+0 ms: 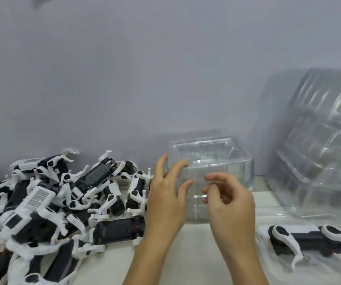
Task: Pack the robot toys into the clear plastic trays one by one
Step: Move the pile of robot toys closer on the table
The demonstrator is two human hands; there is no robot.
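Dozens of robot toys point(48, 204) lie heaped at the bench's point(196, 254) left. Left hand point(166, 200) is spread, empty; right hand point(230, 200) has loosely curled fingers at the clear tray stack point(212, 175), contact unclear. Better peel off only the top tray. Free bench lies in front; a packed toy point(305, 241) and leaning trays point(317, 140) crowd the right
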